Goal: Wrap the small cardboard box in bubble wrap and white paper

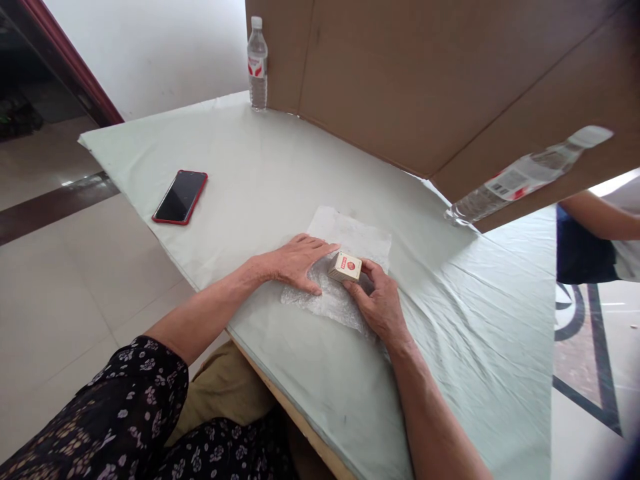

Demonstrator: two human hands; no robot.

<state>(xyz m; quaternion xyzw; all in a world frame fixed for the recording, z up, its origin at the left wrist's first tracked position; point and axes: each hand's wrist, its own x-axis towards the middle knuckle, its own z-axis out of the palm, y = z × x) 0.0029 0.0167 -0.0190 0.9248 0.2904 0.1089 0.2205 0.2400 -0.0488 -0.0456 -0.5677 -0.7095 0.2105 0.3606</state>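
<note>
A small cream-coloured box (347, 267) with red print rests on a sheet of bubble wrap (367, 233) spread over the table. My right hand (377, 300) grips the box at its right side, thumb in front and fingers behind. To the left of the box, my left hand (303, 261) lies with fingers stretched and thumb spread apart, resting on the wrap's left part. It holds nothing, and a gap shows between its thumb and the box.
A phone in a red case (181, 197) lies toward the table's left edge. Two water bottles (257, 67) stand against a brown cardboard panel (375, 80) at the back. Pale green cloth (225, 160) covers the table. At the far right, another person's arm (600, 215) shows.
</note>
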